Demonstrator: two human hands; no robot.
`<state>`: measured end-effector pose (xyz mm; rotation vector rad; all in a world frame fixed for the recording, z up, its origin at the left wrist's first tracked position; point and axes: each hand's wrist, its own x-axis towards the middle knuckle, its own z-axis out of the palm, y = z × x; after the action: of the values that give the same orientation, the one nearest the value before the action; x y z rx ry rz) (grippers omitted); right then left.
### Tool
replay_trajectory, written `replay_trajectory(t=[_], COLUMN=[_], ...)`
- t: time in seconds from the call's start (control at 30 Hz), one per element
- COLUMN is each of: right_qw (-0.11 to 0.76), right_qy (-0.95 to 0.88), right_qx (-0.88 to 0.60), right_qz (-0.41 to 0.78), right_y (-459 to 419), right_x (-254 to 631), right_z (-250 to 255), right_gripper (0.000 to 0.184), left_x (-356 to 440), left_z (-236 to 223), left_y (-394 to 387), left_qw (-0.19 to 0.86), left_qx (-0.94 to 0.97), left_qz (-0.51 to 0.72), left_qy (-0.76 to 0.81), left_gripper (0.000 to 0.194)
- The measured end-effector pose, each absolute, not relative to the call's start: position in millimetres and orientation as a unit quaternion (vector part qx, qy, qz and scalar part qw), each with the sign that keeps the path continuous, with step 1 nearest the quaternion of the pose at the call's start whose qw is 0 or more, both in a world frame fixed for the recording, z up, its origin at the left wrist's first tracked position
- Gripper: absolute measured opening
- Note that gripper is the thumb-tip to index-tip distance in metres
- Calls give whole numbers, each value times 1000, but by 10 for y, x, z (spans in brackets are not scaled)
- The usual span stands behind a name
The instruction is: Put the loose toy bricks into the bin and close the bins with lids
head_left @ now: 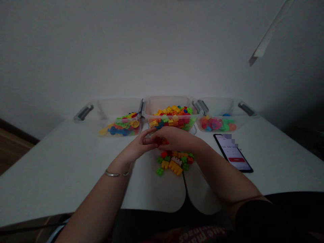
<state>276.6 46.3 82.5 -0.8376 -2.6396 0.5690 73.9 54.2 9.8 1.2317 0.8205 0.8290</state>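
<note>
Left hand (138,145) narrow, fingers reaching across to right hand (176,140); cannot tell if it grips anything. Right hand closed around small red plastic brick (159,142), brick mostly hidden, held mid-frame above white counter (63,162). Hands close together, both working on brick. Loose pile of yellow, green and red plastic bricks (174,162) just below hands, within easy reach. Three clear plastic bins (168,104) of coloured pieces in row at back edge, upper middle. Black smartphone (233,153) lies right of pile, screen up, readable from seat.

Dim flat light, dark corners, fisheye bending at edges
</note>
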Motion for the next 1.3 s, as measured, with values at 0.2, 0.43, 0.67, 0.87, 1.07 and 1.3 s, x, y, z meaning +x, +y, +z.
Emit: replay_trajectory(t=[0.2, 0.43, 0.67, 0.87, 1.07, 1.3], right_qw=[190, 281, 461, 504, 462, 361], right_qy=[-927, -908, -842, -743, -724, -746], right_qx=[-255, -248, -280, -438, -509, -558], right_qz=[199, 189, 20, -49, -62, -41], right_y=[497, 515, 604, 744, 836, 753], right_x=[2767, 2872, 3110, 3324, 3367, 3266], right_z=[801, 841, 919, 896, 823, 832], right_gripper=[17, 19, 10, 14, 19, 37], left_x=[738, 722, 722, 695, 661, 674], left_z=[100, 134, 167, 144, 117, 118], left_y=[523, 506, 437, 417, 436, 449], left_qw=[682, 640, 520, 488, 421, 330], left_qx=[532, 610, 733, 766, 818, 864], left_qz=[380, 351, 247, 201, 163, 142], left_qy=[327, 308, 363, 368, 356, 352], left_gripper=[81, 55, 33, 32, 24, 24])
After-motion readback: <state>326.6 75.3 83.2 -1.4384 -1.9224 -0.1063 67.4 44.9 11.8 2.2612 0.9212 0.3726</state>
